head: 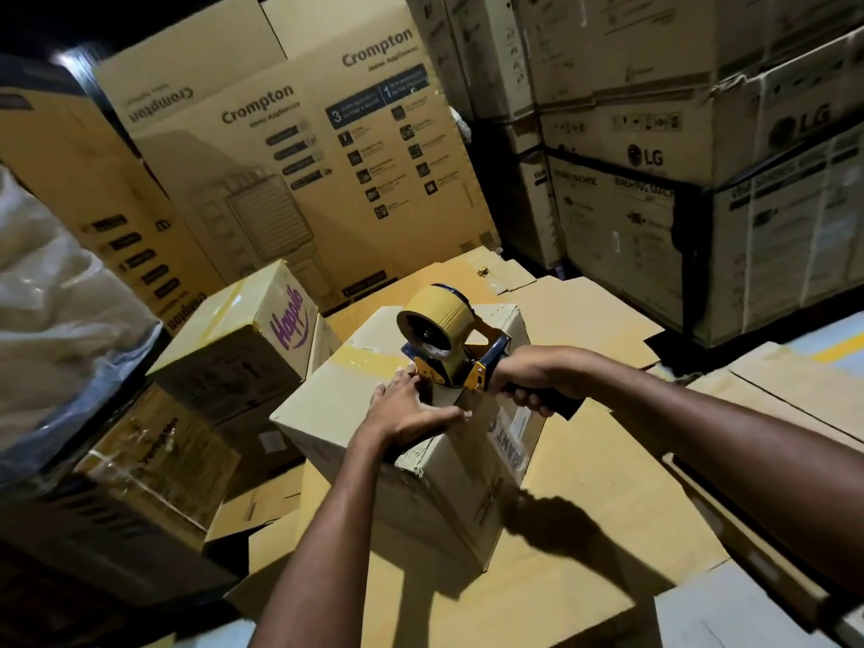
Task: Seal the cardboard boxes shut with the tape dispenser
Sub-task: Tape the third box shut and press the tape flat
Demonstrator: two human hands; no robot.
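A brown cardboard box [327, 399] stands in the middle on flattened cardboard. A strip of glossy brown tape [369, 360] runs across the far part of its top. My left hand [406, 409] lies on the box top with fingers stretched out, pressing near the front of the dispenser. My right hand [533, 376] grips the dark handle of the blue and yellow tape dispenser [444, 339], which carries a roll of brown tape and rests on the box top just right of my left hand.
A taped box marked in purple [252, 329] lies tilted to the left, with more boxes below it. Tall printed cartons [290, 156] stand behind. Stacked appliance boxes [654, 147] fill the right. Flattened cardboard sheets [584, 530] cover the floor. A pale plastic-wrapped bundle [51, 311] is at far left.
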